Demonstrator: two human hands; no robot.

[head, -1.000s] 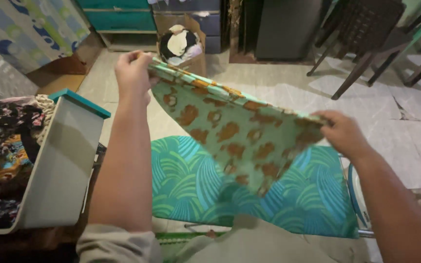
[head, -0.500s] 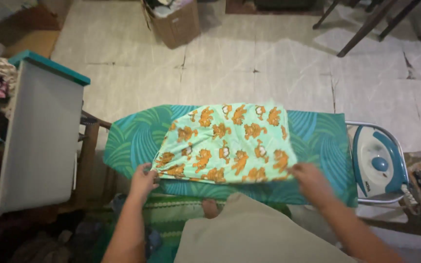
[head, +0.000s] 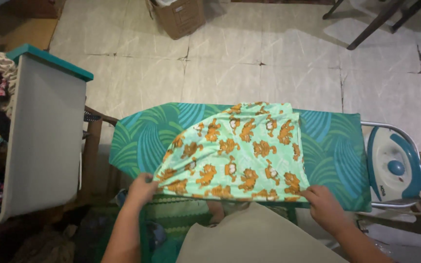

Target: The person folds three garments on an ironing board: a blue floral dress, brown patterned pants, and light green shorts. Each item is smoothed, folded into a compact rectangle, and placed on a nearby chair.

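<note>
A light green cloth (head: pixel 239 153) printed with orange cartoon cats lies spread on the ironing board (head: pixel 142 136), which has a blue-green leaf-pattern cover. My left hand (head: pixel 141 187) pinches the cloth's near left corner at the board's front edge. My right hand (head: pixel 323 204) grips the near right corner. The cloth's near edge hangs slightly over the board toward me.
A white and blue iron (head: pixel 393 168) rests on the wire rack at the board's right end. A white bin with a teal rim (head: pixel 45 131), full of clothes, stands at the left. A cardboard box (head: pixel 179 17) and chair legs (head: pixel 376 22) are on the tiled floor beyond.
A second ago I held the cloth up in the air by its edges. It now lies flat on the board, and both hands have drawn its near edge slightly toward me.
</note>
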